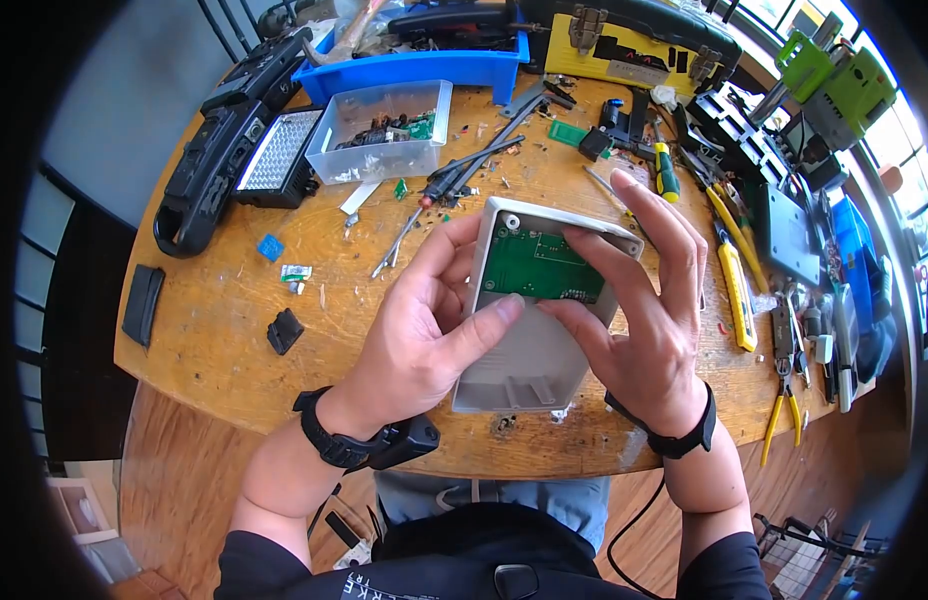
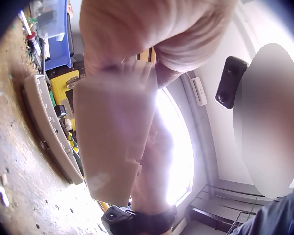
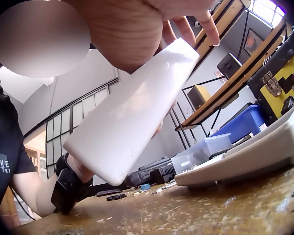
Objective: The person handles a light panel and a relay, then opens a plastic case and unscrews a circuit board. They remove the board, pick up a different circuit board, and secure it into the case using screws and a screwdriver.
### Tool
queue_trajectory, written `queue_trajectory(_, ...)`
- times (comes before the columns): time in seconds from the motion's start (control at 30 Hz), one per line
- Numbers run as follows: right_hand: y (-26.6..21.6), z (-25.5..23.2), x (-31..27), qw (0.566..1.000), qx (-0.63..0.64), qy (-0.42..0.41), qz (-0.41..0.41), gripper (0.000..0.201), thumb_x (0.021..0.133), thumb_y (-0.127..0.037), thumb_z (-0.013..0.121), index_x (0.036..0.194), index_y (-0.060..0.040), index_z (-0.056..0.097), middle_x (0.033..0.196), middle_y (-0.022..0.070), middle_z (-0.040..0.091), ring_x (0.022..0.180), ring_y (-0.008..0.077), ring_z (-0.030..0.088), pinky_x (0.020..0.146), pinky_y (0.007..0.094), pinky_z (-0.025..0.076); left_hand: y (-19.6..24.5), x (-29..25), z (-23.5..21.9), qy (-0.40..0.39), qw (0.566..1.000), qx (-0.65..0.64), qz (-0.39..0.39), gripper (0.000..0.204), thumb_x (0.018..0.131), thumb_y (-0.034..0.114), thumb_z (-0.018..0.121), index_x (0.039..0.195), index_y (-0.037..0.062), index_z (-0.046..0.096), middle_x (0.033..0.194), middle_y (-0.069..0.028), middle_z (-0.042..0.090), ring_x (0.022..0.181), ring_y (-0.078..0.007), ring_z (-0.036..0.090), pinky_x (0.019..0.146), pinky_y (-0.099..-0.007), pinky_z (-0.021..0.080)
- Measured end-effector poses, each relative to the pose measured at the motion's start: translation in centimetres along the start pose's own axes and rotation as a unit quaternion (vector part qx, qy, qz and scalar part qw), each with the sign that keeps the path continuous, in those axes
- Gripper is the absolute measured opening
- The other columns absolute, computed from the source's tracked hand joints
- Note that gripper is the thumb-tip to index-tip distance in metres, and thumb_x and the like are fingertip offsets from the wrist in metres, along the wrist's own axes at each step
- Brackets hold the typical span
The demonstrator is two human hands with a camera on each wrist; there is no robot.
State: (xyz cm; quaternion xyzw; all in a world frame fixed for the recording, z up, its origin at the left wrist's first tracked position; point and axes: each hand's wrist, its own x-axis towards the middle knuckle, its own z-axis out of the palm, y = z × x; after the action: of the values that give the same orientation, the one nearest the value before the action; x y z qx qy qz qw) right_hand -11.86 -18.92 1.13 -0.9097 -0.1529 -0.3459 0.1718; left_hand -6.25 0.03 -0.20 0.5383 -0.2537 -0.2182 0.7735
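A white plastic housing [image 1: 524,350] is held up, tilted, over the front of the workbench, its open side facing the head camera. A green circuit board [image 1: 514,268] sits in its upper half. My left hand [image 1: 409,335] grips the housing's left side, thumb at the board's lower edge. My right hand [image 1: 652,318] reaches in from the right, index finger at the board's upper part and thumb below it, pinching it; the other fingers are spread. Both wrist views show the housing's smooth outside [image 3: 132,112]. A second pale plastic shell [image 3: 245,152] lies on the bench beyond.
Behind the hands stand a clear bin [image 1: 379,135] of parts and a blue tray [image 1: 414,70]. A yellow utility knife [image 1: 736,290], pliers [image 1: 782,380] and a screwdriver [image 1: 667,172] lie to the right. Small scraps and a black piece [image 1: 284,331] lie left.
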Motion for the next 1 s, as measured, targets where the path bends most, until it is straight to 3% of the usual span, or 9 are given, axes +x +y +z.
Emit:
queue_trajectory(0.37, -0.3, 0.6, -0.1, 0.997, 0.074, 0.009, 0.009, 0.050, 0.061, -0.008, 0.082, 0.107, -0.0001, 0.064, 0.135, 0.0196, 0.048, 0.113, 0.0359, 0.054, 0.093, 0.0441, 0.046, 0.1, -0.2, -0.1, 0.018, 0.999, 0.039, 0.014, 0.057, 0.090, -0.003, 0.059, 0.140, -0.0001, 0.032, 0.122, -0.0119, 0.058, 0.112, -0.0136, 0.057, 0.095, -0.0267, 0.045)
queue_trajectory(0.8, -0.6, 0.8, 0.3, 0.998, 0.051, -0.010, -0.028, 0.053, 0.061, -0.009, 0.083, 0.108, -0.0006, 0.061, 0.128, 0.0188, 0.053, 0.107, 0.0360, 0.057, 0.090, 0.0442, 0.048, -0.3, -0.2, -0.4, 0.046, 0.998, 0.038, 0.033, 0.049, 0.092, 0.000, 0.058, 0.136, -0.0018, 0.036, 0.119, -0.0106, 0.060, 0.108, -0.0113, 0.058, 0.092, -0.0253, 0.045)
queue_trajectory(0.9, -1.0, 0.0, 0.7, 0.996, 0.086, -0.028, -0.014, 0.058, 0.063, -0.018, 0.085, 0.112, -0.0008, 0.060, 0.131, 0.0206, 0.052, 0.112, 0.0373, 0.055, 0.092, 0.0447, 0.047, 0.1, -0.3, -0.8, 0.033, 0.998, 0.027, 0.052, 0.048, 0.092, 0.001, 0.059, 0.135, -0.0018, 0.037, 0.118, -0.0103, 0.061, 0.108, -0.0111, 0.058, 0.091, -0.0250, 0.046)
queue_trajectory(1.0, -0.7, -2.0, 0.8, 0.983, 0.175, 0.023, -0.052, 0.067, 0.072, -0.043, 0.080, 0.120, -0.0016, 0.057, 0.135, 0.0263, 0.046, 0.121, 0.0377, 0.051, 0.100, 0.0436, 0.043, 1.0, -0.4, -1.8, 0.013, 0.998, -0.025, 0.048, 0.047, 0.092, 0.001, 0.059, 0.134, -0.0012, 0.038, 0.117, -0.0101, 0.061, 0.107, -0.0114, 0.058, 0.090, -0.0249, 0.047)
